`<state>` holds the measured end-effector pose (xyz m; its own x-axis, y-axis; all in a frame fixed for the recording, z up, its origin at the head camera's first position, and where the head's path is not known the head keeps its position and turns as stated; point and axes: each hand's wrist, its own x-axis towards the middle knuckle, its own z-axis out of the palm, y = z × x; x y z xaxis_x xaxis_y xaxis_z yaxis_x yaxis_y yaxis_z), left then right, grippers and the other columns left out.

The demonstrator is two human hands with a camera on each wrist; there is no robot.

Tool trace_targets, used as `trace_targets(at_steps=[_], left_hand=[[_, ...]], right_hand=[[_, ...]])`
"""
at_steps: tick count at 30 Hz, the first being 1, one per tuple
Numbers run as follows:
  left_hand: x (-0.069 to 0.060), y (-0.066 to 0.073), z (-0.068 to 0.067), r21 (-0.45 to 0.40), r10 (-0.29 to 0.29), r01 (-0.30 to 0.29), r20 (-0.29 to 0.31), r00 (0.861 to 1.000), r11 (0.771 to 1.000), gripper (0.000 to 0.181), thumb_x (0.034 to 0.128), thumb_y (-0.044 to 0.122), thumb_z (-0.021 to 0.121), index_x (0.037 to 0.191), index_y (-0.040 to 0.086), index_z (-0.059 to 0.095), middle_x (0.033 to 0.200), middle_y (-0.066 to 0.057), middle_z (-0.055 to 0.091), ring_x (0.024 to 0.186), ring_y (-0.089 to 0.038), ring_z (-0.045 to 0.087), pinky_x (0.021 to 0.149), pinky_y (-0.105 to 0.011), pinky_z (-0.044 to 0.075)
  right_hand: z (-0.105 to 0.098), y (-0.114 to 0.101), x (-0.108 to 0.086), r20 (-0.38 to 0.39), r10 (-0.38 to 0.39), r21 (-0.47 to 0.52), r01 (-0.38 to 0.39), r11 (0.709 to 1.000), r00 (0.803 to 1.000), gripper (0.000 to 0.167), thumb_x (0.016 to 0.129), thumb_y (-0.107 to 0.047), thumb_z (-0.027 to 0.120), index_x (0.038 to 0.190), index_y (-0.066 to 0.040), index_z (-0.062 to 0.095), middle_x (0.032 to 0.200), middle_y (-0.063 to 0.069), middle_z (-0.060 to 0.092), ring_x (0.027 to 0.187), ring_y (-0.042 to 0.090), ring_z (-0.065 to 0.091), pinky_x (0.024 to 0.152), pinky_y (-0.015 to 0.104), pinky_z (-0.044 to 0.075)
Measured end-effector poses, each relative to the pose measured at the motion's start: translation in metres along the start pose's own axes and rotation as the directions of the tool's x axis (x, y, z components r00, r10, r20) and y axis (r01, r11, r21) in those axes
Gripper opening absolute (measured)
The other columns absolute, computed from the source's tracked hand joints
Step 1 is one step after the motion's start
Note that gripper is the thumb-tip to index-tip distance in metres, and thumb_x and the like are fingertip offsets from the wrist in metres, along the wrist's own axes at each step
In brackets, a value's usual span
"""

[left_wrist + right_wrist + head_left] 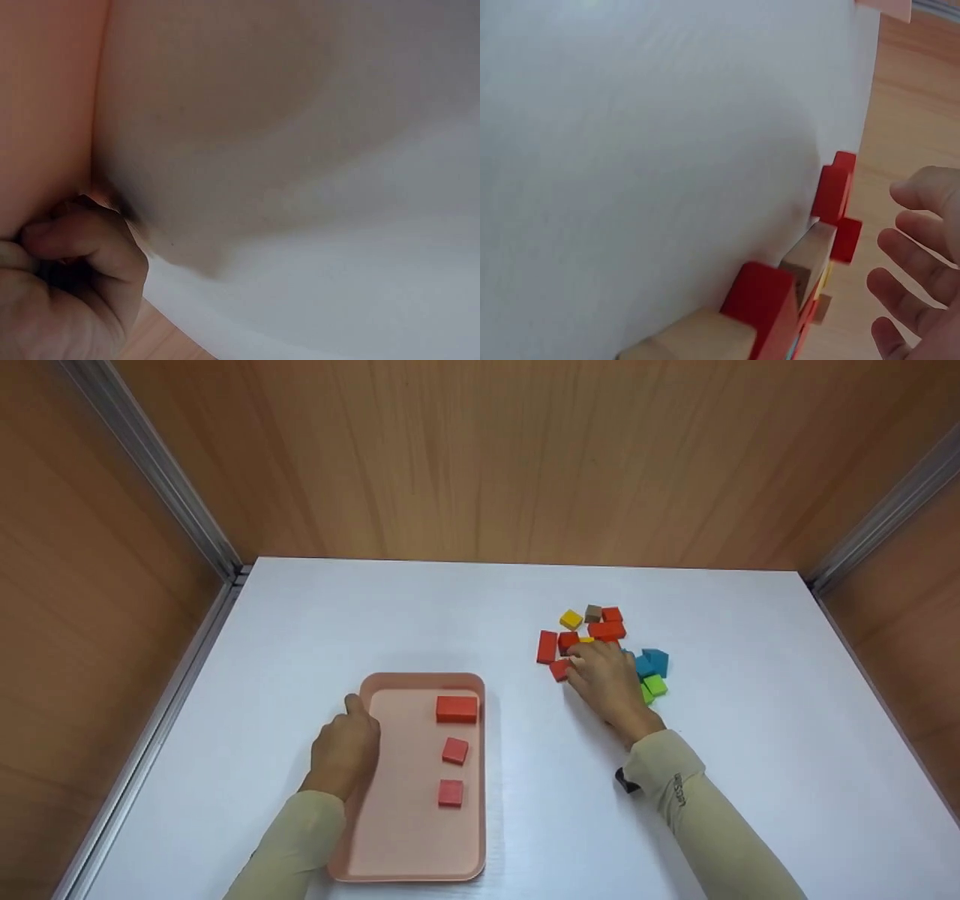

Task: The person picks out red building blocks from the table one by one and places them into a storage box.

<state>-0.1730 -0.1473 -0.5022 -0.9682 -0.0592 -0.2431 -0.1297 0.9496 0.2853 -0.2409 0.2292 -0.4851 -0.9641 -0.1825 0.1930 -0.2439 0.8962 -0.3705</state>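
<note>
A pink tray (401,832) lies lengthwise on the white table. My left hand (345,746) grips its left rim; in the left wrist view the curled fingers (94,240) are against the tray wall (45,97). Along the tray's right side lie a red rectangular block (456,709) and two red square blocks (454,751). To the right, my right hand (607,679) hovers over a cluster of coloured blocks, partly hiding it. The right wrist view has its fingers (900,296) spread and loosely bent, holding nothing, beside red blocks (761,304) and plain wooden ones (694,337).
Around the right hand lie a yellow block (571,619), a brown block (593,613), blue blocks (655,661), green blocks (655,685) and several red ones (547,646). Wooden panels (480,457) wall the table at the back and sides.
</note>
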Motion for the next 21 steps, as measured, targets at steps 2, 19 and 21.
trace_targets(at_steps=[2,19,21], left_hand=[[-0.001,0.000,0.000,0.005,0.005,-0.005,0.001,1.000,1.000,0.029,0.1030,0.005,0.046,0.122,-0.012,0.031,0.074,-0.017,0.051,0.060,-0.029,0.060,0.054,-0.041,0.054],[-0.009,0.004,0.009,-0.065,-0.019,0.017,-0.022,1.000,0.998,0.023,0.1057,0.011,0.039,0.119,-0.007,0.035,0.074,-0.015,0.053,0.060,-0.028,0.060,0.053,-0.040,0.052],[-0.011,0.006,0.009,-0.065,-0.018,0.017,-0.023,1.000,0.998,0.021,0.1054,0.010,0.040,0.118,-0.007,0.035,0.074,-0.015,0.053,0.060,-0.028,0.060,0.053,-0.040,0.052]], right_hand=[[0.001,0.004,0.003,0.005,0.018,0.011,-0.018,1.000,1.000,0.032,0.093,-0.021,0.073,0.123,-0.011,0.066,0.123,0.008,0.063,0.113,0.028,0.051,0.089,0.046,0.039],[0.010,0.021,0.020,0.027,0.104,0.043,-0.105,0.994,0.994,0.047,0.096,-0.018,0.069,0.139,-0.008,0.055,0.137,0.013,0.052,0.125,0.032,0.042,0.100,0.051,0.036],[0.009,0.023,0.021,0.039,0.112,0.036,-0.113,0.993,0.993,0.049,0.096,-0.017,0.069,0.141,-0.008,0.054,0.139,0.014,0.051,0.126,0.033,0.041,0.100,0.052,0.035]])
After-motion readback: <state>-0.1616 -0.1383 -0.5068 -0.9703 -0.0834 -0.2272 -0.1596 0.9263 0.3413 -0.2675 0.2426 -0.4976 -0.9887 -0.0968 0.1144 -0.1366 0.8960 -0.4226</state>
